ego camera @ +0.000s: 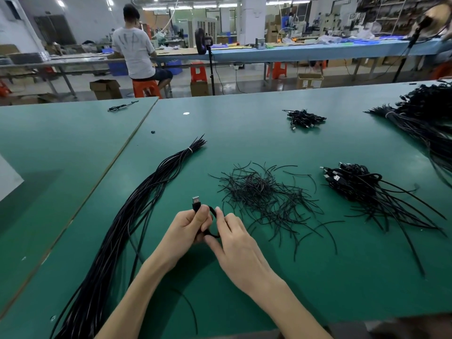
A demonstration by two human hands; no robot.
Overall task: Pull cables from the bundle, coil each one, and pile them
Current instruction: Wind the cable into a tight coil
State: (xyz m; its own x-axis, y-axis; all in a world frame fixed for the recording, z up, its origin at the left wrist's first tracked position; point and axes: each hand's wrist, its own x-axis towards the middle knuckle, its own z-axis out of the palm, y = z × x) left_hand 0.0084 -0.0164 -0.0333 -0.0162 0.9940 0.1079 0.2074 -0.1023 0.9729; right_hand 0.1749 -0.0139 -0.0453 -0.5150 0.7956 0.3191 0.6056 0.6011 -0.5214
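On the green tabletop (244,285), a long bundle of black cables (137,216) bound by a white band runs off the lower left edge, so its near end is out of frame. Just right of it, the left hand (188,225) curls round a black USB cable (196,204), whose silver plug sticks up above the thumb. The right hand (232,232) pinches the cable's small loop, mostly hidden by fingers. Further right lie a scatter of short black ties (264,194), then a pile of coiled black cables (352,183).
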